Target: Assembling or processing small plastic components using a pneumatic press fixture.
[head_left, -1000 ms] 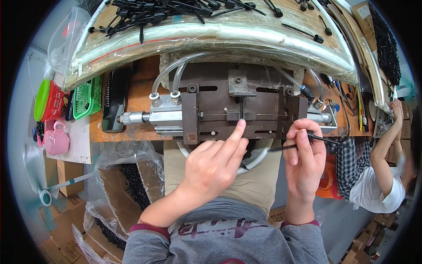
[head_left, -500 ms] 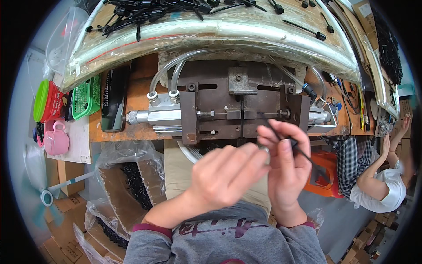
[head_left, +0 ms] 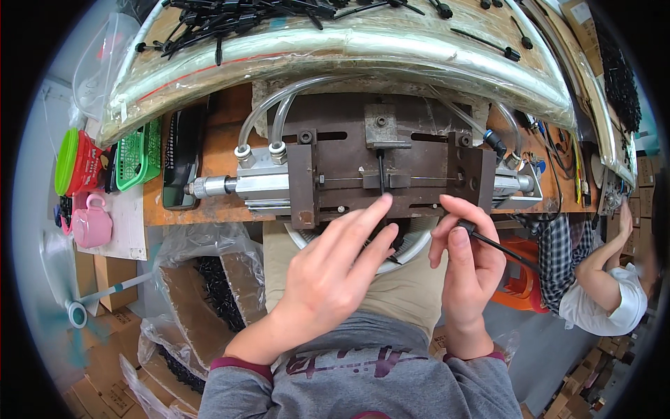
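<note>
A brown metal press fixture (head_left: 419,164) with a silver air cylinder (head_left: 258,187) sits on the wooden bench edge. A black cable tie (head_left: 381,174) stands upright in its middle slot. My left hand (head_left: 335,272) reaches up with its index fingertip touching the fixture's lower edge just under that tie; it holds nothing I can see. My right hand (head_left: 467,262) pinches the head of another black cable tie (head_left: 499,246), whose tail points down to the right. A white round bowl (head_left: 412,255) lies on my lap beneath both hands.
Loose black ties (head_left: 230,21) lie on a plastic-covered shelf above. A green basket (head_left: 138,155), red and green containers (head_left: 75,160) and a pink cup (head_left: 91,222) stand at the left. Plastic-lined boxes of black ties (head_left: 209,290) sit by my left knee. A seated person (head_left: 593,286) is at the right.
Both hands came back up from my lap toward the fixture. My left index finger now touches its lower edge. My right hand moved right, still holding a black tie.
</note>
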